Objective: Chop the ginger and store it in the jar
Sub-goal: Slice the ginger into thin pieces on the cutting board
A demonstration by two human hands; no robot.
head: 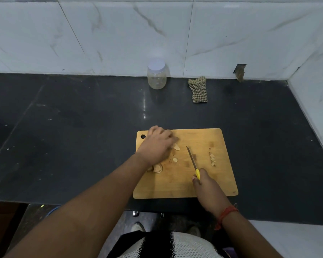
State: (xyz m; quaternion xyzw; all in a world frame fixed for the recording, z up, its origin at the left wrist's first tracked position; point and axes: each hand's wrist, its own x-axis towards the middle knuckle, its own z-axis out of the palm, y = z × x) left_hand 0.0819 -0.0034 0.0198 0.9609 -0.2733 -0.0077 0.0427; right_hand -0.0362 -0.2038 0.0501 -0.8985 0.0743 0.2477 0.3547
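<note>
Seen from the head camera, a person stands at a dark stone counter (73, 118) backed by white marble-look wall tiles (119, 30), working over a wooden cutting board (203, 183). The left hand (157, 146) lies palm-down on the board's far left part, fingers bent over pieces of ginger; whether it grips one cannot be told. Ginger slices (175, 147) lie just beside that hand, with more near the wrist, and a thin line of chopped ginger bits (212, 159) sits well apart toward the board's right side. The right hand (207, 187) is clenched around the yellow handle of a knife (192, 161), its narrow blade pointing away over the middle of the board, between the slices and the chopped bits. A red thread band (226, 214) circles the right wrist. Against the wall stands a clear plastic jar (156, 77) with its white lid on, no label or writing legible. A checked cloth (199, 91) lies near the jar, to its right.
</note>
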